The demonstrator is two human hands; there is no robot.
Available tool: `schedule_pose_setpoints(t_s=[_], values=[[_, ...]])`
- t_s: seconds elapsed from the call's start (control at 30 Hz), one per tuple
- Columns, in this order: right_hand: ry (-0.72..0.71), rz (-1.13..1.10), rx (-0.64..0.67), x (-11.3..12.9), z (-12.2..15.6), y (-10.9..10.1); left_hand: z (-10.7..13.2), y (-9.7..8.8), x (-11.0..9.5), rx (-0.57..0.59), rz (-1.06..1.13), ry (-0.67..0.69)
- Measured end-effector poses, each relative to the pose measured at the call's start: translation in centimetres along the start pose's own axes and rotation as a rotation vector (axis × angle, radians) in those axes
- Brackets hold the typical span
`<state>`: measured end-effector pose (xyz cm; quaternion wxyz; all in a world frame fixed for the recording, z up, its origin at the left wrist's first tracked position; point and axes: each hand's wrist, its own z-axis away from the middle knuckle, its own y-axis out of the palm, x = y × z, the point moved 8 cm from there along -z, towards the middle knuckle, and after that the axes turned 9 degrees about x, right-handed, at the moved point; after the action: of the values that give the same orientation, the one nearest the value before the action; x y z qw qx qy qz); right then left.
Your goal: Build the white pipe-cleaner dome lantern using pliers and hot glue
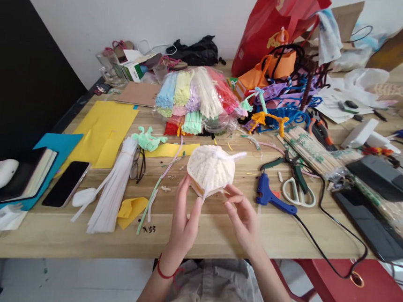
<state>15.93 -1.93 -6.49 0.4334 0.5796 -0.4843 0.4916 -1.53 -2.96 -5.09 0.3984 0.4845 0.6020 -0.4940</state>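
A cream-white dome with ridged, fuzzy panels (211,168), seemingly made of pipe cleaners, is held just above the table's front part. A pale lilac pipe cleaner (234,156) sticks out from its upper right, and a yellowish layer shows under its lower rim. My left hand (185,215) grips the lower left edge between thumb and fingers. At the lower right edge, the fingertips of my right hand (243,213) are pinched together. The underside of the dome is hidden.
To the right lie a blue glue gun (271,194) with its black cord, white-handled scissors (298,192) and orange-handled pliers (321,131). Bagged pipe cleaners (192,94) are behind. At left are white strips (111,190), a phone (66,184) and yellow sheets (100,133).
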Motion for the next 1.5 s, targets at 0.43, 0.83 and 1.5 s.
schedule_pose_setpoints(t_s=[0.43,0.83,1.5], values=[[0.396,-0.643,0.101,-2.3,2.6,2.7,1.4,0.3,-5.0,0.107,-0.081,0.303],[0.625,-1.042,0.124,-3.7,3.5,7.1,0.6,0.1,-4.2,0.098,0.014,0.21],[0.615,-1.089,0.15,-3.9,2.4,9.1,0.3,-0.5,-6.7,-0.075,-0.697,0.528]])
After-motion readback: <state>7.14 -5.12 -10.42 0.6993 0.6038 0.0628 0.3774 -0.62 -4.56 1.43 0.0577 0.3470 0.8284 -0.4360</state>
